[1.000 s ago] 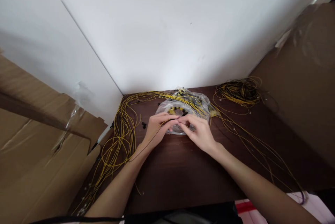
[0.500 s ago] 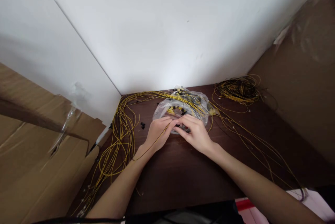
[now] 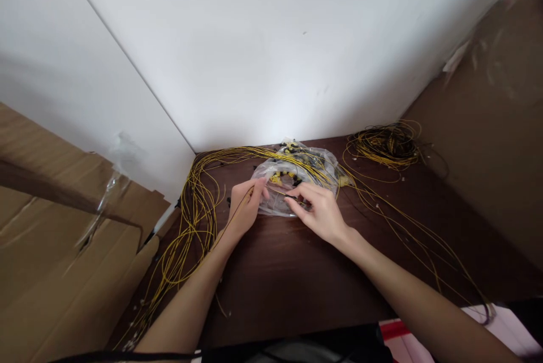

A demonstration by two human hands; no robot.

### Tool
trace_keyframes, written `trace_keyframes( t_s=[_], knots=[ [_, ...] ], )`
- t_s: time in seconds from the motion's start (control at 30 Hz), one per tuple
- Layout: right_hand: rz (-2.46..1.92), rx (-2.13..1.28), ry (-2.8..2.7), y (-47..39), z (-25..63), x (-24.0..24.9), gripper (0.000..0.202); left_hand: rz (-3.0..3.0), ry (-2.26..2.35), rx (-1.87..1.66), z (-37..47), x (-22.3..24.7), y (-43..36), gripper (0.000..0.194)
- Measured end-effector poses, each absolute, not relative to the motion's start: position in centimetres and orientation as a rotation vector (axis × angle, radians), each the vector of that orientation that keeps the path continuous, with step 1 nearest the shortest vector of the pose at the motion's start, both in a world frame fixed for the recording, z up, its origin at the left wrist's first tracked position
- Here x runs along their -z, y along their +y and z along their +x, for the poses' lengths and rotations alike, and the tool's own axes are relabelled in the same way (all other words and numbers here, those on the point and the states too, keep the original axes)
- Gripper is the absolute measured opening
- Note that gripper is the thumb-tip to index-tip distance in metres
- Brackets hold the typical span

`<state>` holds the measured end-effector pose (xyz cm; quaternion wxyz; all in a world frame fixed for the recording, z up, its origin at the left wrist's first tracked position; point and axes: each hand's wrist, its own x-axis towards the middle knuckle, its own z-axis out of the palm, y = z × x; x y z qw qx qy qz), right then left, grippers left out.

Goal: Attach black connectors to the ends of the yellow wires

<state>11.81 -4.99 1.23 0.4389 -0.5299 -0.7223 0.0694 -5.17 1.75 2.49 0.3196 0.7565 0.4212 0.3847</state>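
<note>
My left hand (image 3: 246,207) pinches a thin yellow wire (image 3: 243,200), whose length trails back over the wrist. To its right, my right hand (image 3: 321,211) grips a small black piece (image 3: 290,197) between thumb and fingers; it looks like a connector at the wire's end, though the fingers partly cover it. A short gap separates the two hands. Just behind them lies an open clear plastic bag (image 3: 262,171) with small yellow and black parts (image 3: 278,177) inside. A bundle of yellow wires (image 3: 254,151) runs across the bag and curves down the left side.
A coil of yellow and black wire (image 3: 384,151) lies at the back right of the dark brown tabletop (image 3: 263,289). Loose wires cross the right side. A white panel (image 3: 288,57) stands behind, with cardboard at left (image 3: 55,289) and right (image 3: 487,142).
My hands were together and have drawn apart, the left one moving left. The small black piece now shows at my right fingertips.
</note>
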Motion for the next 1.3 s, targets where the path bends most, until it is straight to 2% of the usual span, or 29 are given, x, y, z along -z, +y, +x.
trace_keyframes(
  t_s=[0.23, 0.37, 0.57, 0.7, 0.87, 1.0, 1.13, 1.3],
  knots=[
    [-1.316, -0.218, -1.790, -5.2, 11.7, -1.2, 0.013, 2.101, 0.883, -0.858, -4.4, -2.3, 1.0, 0.039],
    [-1.252, -0.239, -1.863, -5.3, 11.4, -1.4, 0.013, 2.202, 0.785, -0.791, -4.1, -1.6, 0.6, 0.042],
    [-1.302, -0.274, -1.865, -5.1, 11.5, -1.5, 0.013, 2.131, 0.894, -0.882, -4.1, -1.8, 0.9, 0.044],
    [-1.339, -0.276, -1.821, -4.9, 11.9, -1.5, 0.011, 1.878, 1.055, -1.040, -4.7, -2.1, 2.0, 0.047],
    [-1.352, -0.275, -1.814, -4.9, 12.0, -1.5, 0.010, 1.626, 1.035, -1.113, -4.8, -1.9, 2.5, 0.045],
    [-1.356, -0.278, -1.809, -4.9, 11.9, -1.4, 0.011, 1.609, 0.926, -1.051, -4.3, -2.0, 1.8, 0.040],
    [-1.351, -0.286, -1.813, -5.0, 11.9, -1.4, 0.012, 1.729, 0.823, -0.936, -4.1, -2.4, 1.3, 0.026],
    [-1.344, -0.292, -1.805, -5.1, 11.8, -1.4, 0.014, 1.781, 0.853, -0.944, -4.2, -2.2, 1.4, 0.026]
  ],
)
